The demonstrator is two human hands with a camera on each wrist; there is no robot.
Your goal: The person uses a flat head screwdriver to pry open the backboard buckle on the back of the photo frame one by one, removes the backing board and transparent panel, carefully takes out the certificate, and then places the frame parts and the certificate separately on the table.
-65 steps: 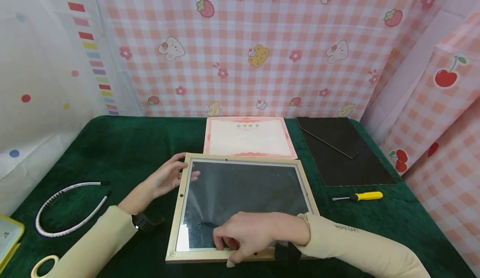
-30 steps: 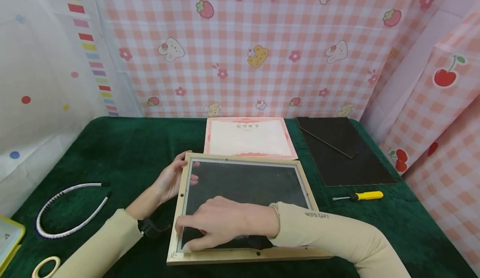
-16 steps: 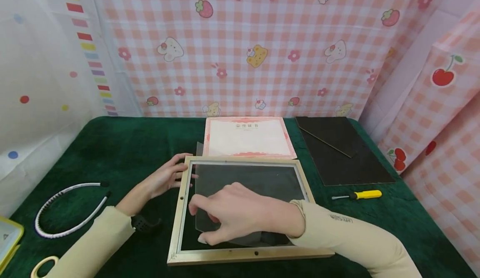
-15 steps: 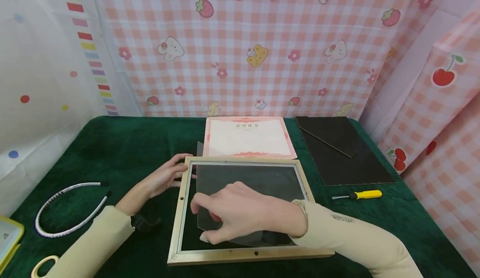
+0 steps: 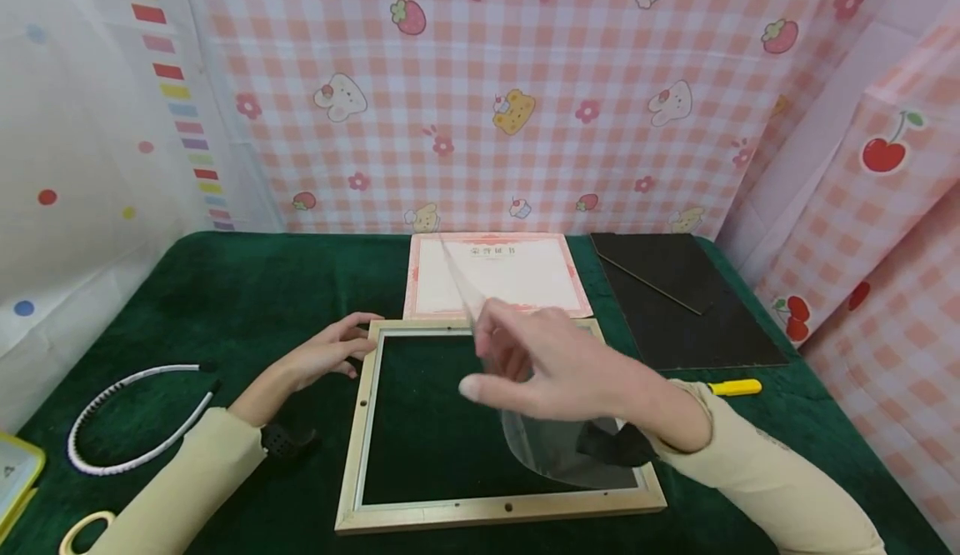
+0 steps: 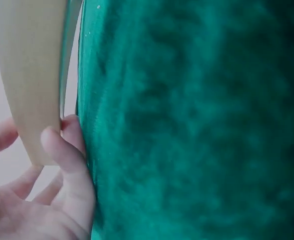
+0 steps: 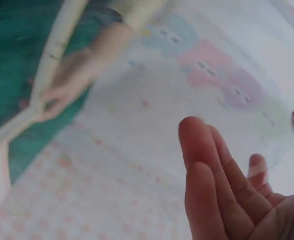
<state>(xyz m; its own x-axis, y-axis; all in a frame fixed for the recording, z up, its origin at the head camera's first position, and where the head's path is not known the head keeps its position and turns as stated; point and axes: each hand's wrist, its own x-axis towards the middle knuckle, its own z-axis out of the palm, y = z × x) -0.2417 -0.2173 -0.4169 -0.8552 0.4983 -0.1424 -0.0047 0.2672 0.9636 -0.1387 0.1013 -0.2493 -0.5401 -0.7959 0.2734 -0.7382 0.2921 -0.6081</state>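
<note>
A light wooden picture frame (image 5: 420, 515) lies on the green cloth, its opening showing bare cloth at the left. At its far left corner my left hand (image 5: 330, 355) holds the wood, thumb against the outer side in the left wrist view (image 6: 69, 155). Above the frame's right half, my right hand (image 5: 562, 363) holds a clear, bendy plastic sheet (image 5: 536, 453) by its left edge. That sheet is tilted and curved, its near edge low over the frame's near right corner. In the right wrist view the fingers (image 7: 201, 195) are seen through or beside the sheet, mostly straight.
Behind the frame lies a pink-bordered certificate (image 5: 498, 276). A black backing board (image 5: 690, 322) with a slanting strut is at the back right. The yellow screwdriver (image 5: 737, 387) is partly hidden by the right sleeve. On the left are a white headband (image 5: 112, 463) and a scissors-like yellow handle (image 5: 67, 538).
My right hand has lifted the clear sheet's left edge out of the frame and carried it up and to the right. My left hand stays at the frame's far left corner.
</note>
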